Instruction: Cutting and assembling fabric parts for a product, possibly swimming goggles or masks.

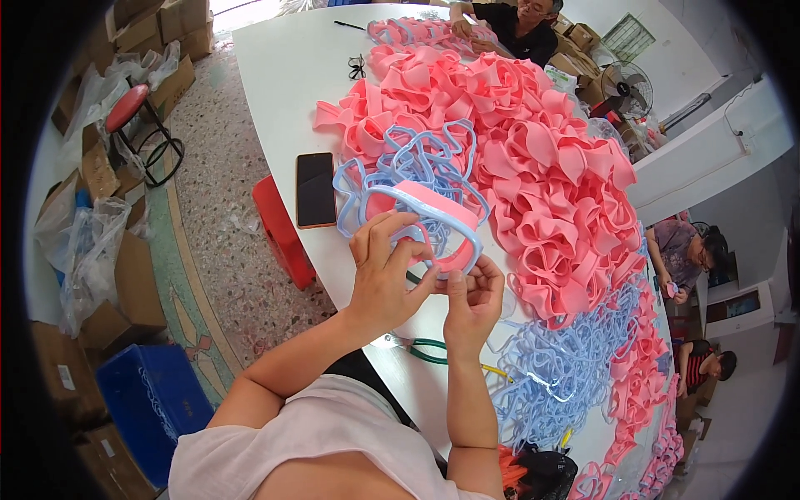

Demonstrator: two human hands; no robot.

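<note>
Above the near edge of the white table I hold a mask-shaped piece [439, 201], a pink soft band with a light blue rim round its edge. My left hand [383, 275] grips its left, lower part between thumb and fingers. My right hand [472, 307] pinches its lower right corner, with the thumb against the rim. Just beyond it lies a tangle of light blue rim frames [414, 154]. A large heap of pink soft bands [542, 179] spreads behind and to the right.
Left of the frames lies a black phone [316, 190]. Green-handled scissors [428, 351] rest beside my right wrist. More blue frames [557, 379] are piled at the right. A red stool [282, 233] stands by the table's left edge, a blue bin [158, 400] on the floor. Other people sit around the table.
</note>
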